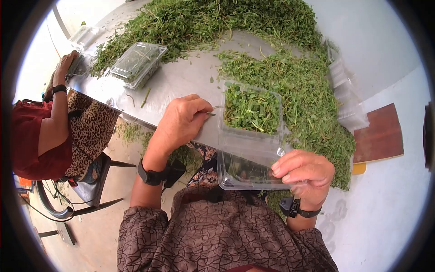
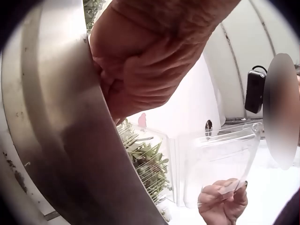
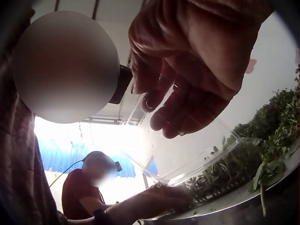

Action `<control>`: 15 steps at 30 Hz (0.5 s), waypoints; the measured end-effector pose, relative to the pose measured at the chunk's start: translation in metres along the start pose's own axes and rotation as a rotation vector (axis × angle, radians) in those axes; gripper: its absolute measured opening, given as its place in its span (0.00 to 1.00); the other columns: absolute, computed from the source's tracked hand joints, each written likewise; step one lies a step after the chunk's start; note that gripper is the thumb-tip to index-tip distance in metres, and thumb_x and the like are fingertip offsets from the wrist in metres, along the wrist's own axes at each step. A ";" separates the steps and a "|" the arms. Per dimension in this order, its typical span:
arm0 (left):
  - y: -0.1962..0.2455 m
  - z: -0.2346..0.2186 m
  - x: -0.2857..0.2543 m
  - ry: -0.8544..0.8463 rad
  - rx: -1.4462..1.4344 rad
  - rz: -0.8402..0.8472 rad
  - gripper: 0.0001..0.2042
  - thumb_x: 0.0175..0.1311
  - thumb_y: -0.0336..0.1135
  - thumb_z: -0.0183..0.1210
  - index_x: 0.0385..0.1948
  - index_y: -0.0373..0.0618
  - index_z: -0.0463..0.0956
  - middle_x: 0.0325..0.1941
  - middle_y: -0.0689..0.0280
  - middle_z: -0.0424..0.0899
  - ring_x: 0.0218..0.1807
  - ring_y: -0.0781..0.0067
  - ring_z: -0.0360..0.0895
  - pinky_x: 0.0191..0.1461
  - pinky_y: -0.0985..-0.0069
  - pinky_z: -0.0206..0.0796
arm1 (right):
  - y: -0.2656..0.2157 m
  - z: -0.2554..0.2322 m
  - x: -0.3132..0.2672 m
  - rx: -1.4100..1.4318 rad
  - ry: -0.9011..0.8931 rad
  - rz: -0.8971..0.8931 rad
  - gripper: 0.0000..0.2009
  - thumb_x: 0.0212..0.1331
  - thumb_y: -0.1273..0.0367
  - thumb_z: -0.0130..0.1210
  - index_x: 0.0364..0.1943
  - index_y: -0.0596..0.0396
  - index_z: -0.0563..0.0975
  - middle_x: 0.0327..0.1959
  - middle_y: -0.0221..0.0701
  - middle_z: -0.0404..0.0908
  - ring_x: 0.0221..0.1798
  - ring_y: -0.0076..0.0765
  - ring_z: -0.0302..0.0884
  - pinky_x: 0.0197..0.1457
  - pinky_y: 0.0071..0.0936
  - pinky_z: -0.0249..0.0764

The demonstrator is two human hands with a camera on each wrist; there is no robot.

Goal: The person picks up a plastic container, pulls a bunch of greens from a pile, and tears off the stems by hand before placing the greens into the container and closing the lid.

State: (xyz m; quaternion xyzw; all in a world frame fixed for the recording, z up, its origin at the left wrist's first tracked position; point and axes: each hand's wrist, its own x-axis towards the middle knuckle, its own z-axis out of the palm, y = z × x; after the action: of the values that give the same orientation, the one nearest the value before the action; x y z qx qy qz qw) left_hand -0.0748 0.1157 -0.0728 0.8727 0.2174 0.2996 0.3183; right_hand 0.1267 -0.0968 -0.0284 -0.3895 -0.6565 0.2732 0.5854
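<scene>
Two hands (image 1: 181,122) (image 1: 303,172); right grips one lid (image 1: 247,170); two clamshells.

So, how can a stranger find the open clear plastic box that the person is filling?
On the long metal table heaped with loose green herbs, look at the near edge. The clear plastic clamshell box sits between both hands, and unlike the closed box farther left, its lid hangs open.

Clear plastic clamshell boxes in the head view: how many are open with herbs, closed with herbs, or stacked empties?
Open clamshell with herbs, lid held by the right hand: 1
Closed clamshell with herbs: 1
Stacks of empty clamshells: 1, number in it unclear
Total: 3, counting the stack as one
</scene>
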 end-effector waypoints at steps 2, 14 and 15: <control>0.000 0.000 0.002 0.159 0.084 -0.004 0.09 0.54 0.21 0.56 0.38 0.35 0.78 0.31 0.55 0.80 0.30 0.60 0.78 0.36 0.73 0.69 | 0.000 0.000 0.000 0.006 0.002 -0.005 0.14 0.52 0.62 0.65 0.30 0.62 0.81 0.32 0.43 0.83 0.37 0.46 0.81 0.42 0.35 0.76; 0.018 0.017 0.026 0.135 -0.019 0.063 0.14 0.61 0.25 0.50 0.48 0.38 0.76 0.37 0.52 0.76 0.38 0.52 0.75 0.43 0.68 0.67 | 0.001 -0.001 -0.001 -0.013 -0.010 0.005 0.13 0.53 0.63 0.64 0.30 0.62 0.81 0.32 0.42 0.83 0.37 0.47 0.82 0.41 0.35 0.76; 0.018 0.017 0.026 0.145 -0.042 0.056 0.14 0.61 0.26 0.50 0.47 0.38 0.76 0.37 0.52 0.76 0.38 0.52 0.75 0.44 0.67 0.67 | 0.001 -0.001 -0.001 -0.007 -0.011 0.004 0.13 0.53 0.63 0.64 0.30 0.62 0.81 0.32 0.42 0.83 0.37 0.47 0.82 0.41 0.35 0.76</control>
State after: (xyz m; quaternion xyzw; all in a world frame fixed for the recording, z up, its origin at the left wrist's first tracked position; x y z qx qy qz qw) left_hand -0.0411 0.1107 -0.0612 0.8477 0.2091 0.3751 0.3115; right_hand 0.1276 -0.0972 -0.0303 -0.3915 -0.6597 0.2742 0.5800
